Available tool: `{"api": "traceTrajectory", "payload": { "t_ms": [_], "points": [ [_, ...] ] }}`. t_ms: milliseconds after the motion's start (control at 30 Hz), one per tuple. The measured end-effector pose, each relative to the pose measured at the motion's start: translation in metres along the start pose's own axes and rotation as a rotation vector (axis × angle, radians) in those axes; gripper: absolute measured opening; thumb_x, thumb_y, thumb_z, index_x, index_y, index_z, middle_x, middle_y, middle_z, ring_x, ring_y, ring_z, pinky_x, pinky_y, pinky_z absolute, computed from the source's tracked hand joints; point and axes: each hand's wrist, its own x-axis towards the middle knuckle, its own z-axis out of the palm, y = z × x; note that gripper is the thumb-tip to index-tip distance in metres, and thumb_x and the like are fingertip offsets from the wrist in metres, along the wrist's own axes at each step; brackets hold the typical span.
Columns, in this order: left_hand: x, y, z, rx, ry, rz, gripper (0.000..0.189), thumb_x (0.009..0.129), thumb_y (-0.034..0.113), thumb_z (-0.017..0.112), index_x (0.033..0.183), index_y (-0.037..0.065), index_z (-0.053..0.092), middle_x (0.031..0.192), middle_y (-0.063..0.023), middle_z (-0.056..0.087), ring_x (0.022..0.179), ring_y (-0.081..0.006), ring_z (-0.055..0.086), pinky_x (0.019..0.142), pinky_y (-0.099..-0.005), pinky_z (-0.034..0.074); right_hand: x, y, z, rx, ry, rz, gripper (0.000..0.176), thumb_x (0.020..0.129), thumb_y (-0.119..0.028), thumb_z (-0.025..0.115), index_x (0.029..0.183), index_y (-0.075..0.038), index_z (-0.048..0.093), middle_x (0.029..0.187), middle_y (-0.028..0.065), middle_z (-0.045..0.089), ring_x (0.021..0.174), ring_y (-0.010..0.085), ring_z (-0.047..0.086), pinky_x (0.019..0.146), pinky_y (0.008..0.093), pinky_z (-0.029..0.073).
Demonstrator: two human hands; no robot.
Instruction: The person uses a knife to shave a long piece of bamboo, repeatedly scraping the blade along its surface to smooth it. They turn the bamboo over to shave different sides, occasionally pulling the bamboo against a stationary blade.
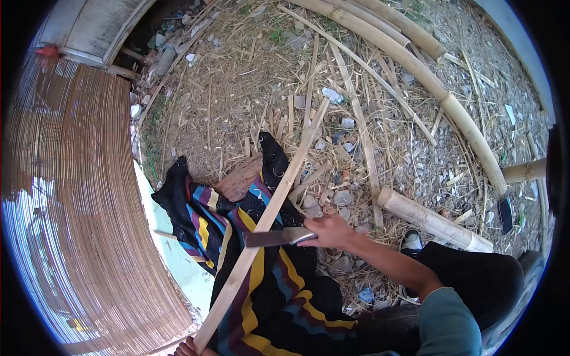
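Note:
A long pale bamboo strip [270,213] slants from the bottom left up toward the middle of the view. Its lower end is gripped by my left hand [191,349], partly cut off by the bottom edge. My right hand [328,231] is wrapped around the handle of a knife [272,238], whose broad dark blade lies across the strip. Below the strip, a striped cloth [255,296] in black, yellow, maroon and blue is spread over my lap. A reddish-brown block [242,178], brick or wood, shows between two black ends of the cloth.
A slatted bamboo screen [89,196] stands close on the left. Long bamboo poles [409,59] curve across the upper right, and a short bamboo length [433,221] lies near my shoe [411,242]. Stones, slivers and straw cover the ground. A dark phone-like object [505,215] is at far right.

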Motion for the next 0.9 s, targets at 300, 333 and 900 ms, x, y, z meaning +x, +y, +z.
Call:
{"api": "traceTrajectory", "payload": {
  "t_ms": [300, 333, 900],
  "points": [
    [-0.003, -0.002, 0.025, -0.17, 0.217, 0.08, 0.04, 0.092, 0.02, 0.035, 0.054, 0.017, 0.021, 0.051, 0.0005, 0.02, 0.051, -0.0144, 0.024, 0.059, -0.032, 0.031, 0.018, 0.018, -0.025, 0.071, 0.006, 0.445, 0.054, 0.082, -0.057, 0.053, 0.095, -0.005, 0.054, 0.063, 0.0175, 0.061, 0.055, 0.0369, 0.061, 0.052, 0.0443, 0.051],
    [-0.006, -0.001, 0.032, -0.163, 0.281, 0.113, 0.041, 0.092, 0.02, 0.036, 0.054, 0.017, 0.021, 0.05, 0.0005, 0.018, 0.05, -0.0145, 0.023, 0.059, -0.0322, 0.032, 0.013, 0.013, -0.027, 0.05, -0.032, 0.341, 0.054, 0.082, -0.058, 0.053, 0.095, -0.005, 0.053, 0.063, 0.0167, 0.061, 0.054, 0.0362, 0.061, 0.051, 0.044, 0.051],
    [0.035, -0.001, -0.09, 0.343, 0.0, 0.143, 0.03, 0.093, 0.026, 0.033, 0.074, 0.007, 0.047, 0.063, -0.0015, 0.039, 0.065, -0.0169, 0.044, 0.083, -0.0366, 0.038, 0.022, 0.09, -0.011, -0.059, -0.231, 0.332, 0.049, 0.09, -0.05, 0.043, 0.1, -0.003, 0.056, 0.065, 0.0193, 0.061, 0.065, 0.037, 0.064, 0.06, 0.0457, 0.053]
  ]
}}
